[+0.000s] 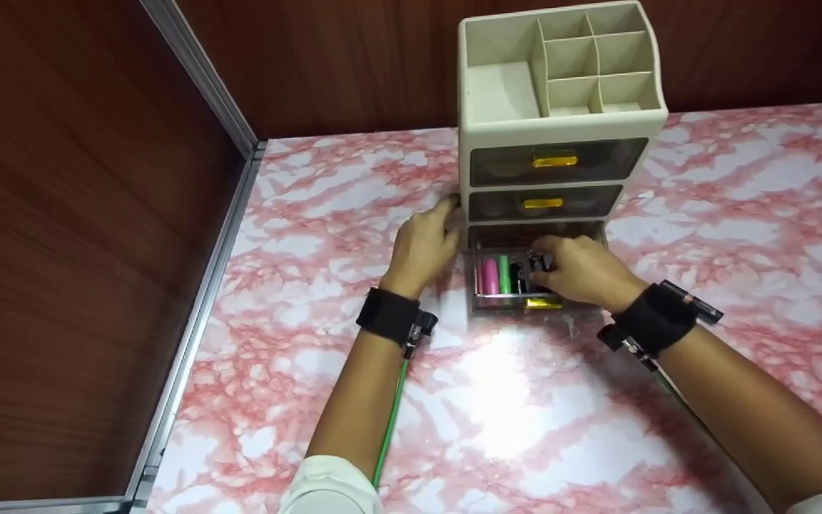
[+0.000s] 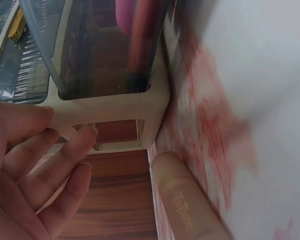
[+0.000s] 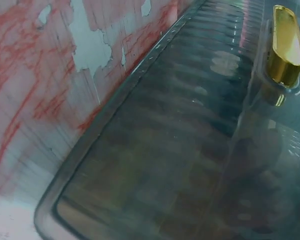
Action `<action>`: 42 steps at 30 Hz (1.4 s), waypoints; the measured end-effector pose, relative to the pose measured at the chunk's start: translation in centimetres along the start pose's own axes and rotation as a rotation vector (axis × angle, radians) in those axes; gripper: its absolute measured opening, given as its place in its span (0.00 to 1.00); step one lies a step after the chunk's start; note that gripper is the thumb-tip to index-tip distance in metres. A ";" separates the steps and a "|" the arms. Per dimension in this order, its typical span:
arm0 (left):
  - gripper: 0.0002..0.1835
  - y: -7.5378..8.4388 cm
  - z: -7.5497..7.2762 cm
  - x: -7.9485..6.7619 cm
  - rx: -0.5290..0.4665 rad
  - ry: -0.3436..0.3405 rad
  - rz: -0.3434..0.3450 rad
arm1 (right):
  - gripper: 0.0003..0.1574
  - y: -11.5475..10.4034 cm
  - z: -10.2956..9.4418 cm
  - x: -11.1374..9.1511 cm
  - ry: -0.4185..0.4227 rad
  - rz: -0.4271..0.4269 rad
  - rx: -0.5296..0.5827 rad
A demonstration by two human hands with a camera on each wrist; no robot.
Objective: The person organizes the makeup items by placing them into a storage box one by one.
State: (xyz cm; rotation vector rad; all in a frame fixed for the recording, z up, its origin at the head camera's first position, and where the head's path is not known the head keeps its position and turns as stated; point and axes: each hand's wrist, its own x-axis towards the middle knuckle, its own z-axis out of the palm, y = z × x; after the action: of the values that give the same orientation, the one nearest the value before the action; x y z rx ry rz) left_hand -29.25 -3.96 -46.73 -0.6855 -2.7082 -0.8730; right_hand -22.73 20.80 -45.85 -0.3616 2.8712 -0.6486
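Note:
A cream organizer (image 1: 561, 128) has its bottom clear drawer (image 1: 489, 305) pulled out. Inside the drawer stand a pink tube (image 1: 490, 275), a green tube (image 1: 504, 274) and a black tube (image 1: 518, 277). My right hand (image 1: 586, 270) reaches into the drawer, its thumb and fingers pinching another dark tube (image 1: 537, 264). At the organizer's left side rests my left hand (image 1: 422, 246); in the left wrist view its fingers (image 2: 65, 160) lie against the cream frame, loosely bent. The right wrist view has the drawer's gold handle (image 3: 286, 47) but no hand.
Two shut drawers with yellow handles (image 1: 555, 161) sit above, under an open-topped section with dividers (image 1: 571, 57). A beige lettered tube (image 2: 185, 200) shows beside the organizer. Dark wood panels (image 1: 340, 64) border the marbled table (image 1: 297, 371).

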 end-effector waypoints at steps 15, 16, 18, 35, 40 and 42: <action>0.22 0.0 0.0 0.1 0.005 -0.001 -0.007 | 0.34 0.0 0.3 0.4 -0.075 0.029 -0.028; 0.22 0.1 0.0 0.1 0.006 0.000 -0.010 | 0.33 -0.1 0.3 0.4 -0.069 0.028 -0.028; 0.22 0.1 0.0 0.1 0.008 0.004 -0.014 | 0.33 -0.1 0.4 0.5 -0.060 0.028 -0.027; 0.22 0.0 0.0 0.0 0.009 0.013 0.001 | 0.35 -0.1 0.5 0.2 -0.074 0.026 -0.009; 0.22 0.1 0.0 0.0 0.015 0.007 -0.004 | 0.33 -0.1 0.5 0.2 -0.057 0.015 0.001; 0.22 0.1 0.0 0.0 0.023 0.008 -0.004 | 0.33 -0.1 0.6 0.1 -0.044 0.010 0.002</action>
State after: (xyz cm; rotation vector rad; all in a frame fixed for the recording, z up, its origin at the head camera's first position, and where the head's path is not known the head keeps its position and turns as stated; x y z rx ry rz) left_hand -29.19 -3.93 -46.66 -0.6709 -2.7091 -0.8427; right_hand -22.73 20.46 -46.32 -0.3568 2.8288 -0.6335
